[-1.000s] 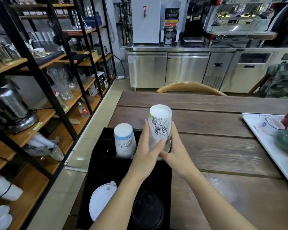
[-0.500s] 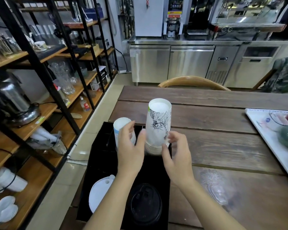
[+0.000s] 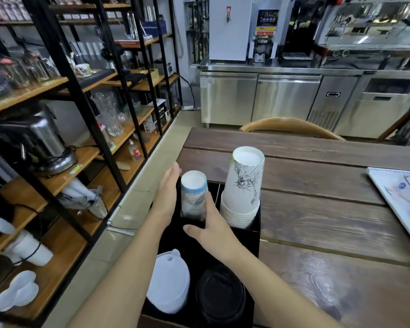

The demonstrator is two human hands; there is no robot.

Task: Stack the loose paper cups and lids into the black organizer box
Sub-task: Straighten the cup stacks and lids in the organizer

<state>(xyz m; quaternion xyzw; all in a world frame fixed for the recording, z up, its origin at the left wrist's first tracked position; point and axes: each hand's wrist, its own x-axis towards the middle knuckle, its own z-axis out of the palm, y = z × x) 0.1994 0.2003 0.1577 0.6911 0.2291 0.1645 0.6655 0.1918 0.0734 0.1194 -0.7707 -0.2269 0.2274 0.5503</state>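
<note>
Both hands flank the small cups [image 3: 193, 195], left hand [image 3: 167, 197] open-palmed beside them, right hand [image 3: 213, 227] fingers touching their side, tall cups [image 3: 244, 185] alongside in box [image 3: 256, 235] at table [image 3: 317, 209] edge, white lids [image 3: 169, 284], black lids [image 3: 219, 295] nearer

Dark plank table [image 3: 317, 176] in a café workroom, curved wooden chair back [image 3: 291, 125] behind. Black-framed wooden shelves [image 3: 85, 147] of glassware and a kettle [image 3: 37, 140] at left; steel counter cabinets [image 3: 287, 100] and machines along the far wall. Pale tiled floor [image 3: 137, 192].
</note>
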